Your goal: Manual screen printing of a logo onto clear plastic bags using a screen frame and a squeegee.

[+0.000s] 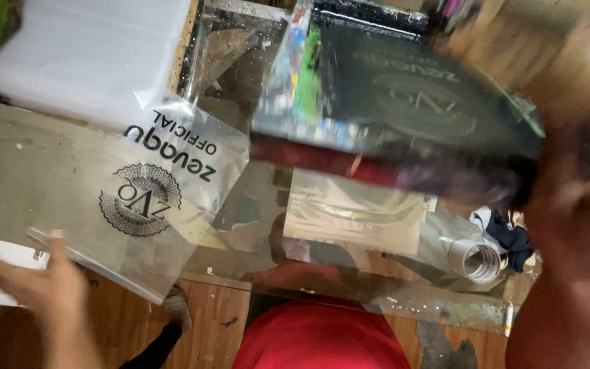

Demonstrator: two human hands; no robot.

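The left hand point(35, 280), fingers spread open, touches the near edge of a clear printed plastic bag point(104, 198) lying flat just beyond it, while the blurred right hand point(568, 219) grips a dark bagged garment point(404, 102) held up to its left.

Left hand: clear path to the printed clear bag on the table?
Probably yes. The left hand hovers open at the near edge of the printed clear bag, nothing between them; the right hand holds the raised screen frame aside.

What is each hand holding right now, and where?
Right hand: screen-printing frame, raised, grip at its near right corner. Left hand: open beside the printed plastic bag, holding nothing.
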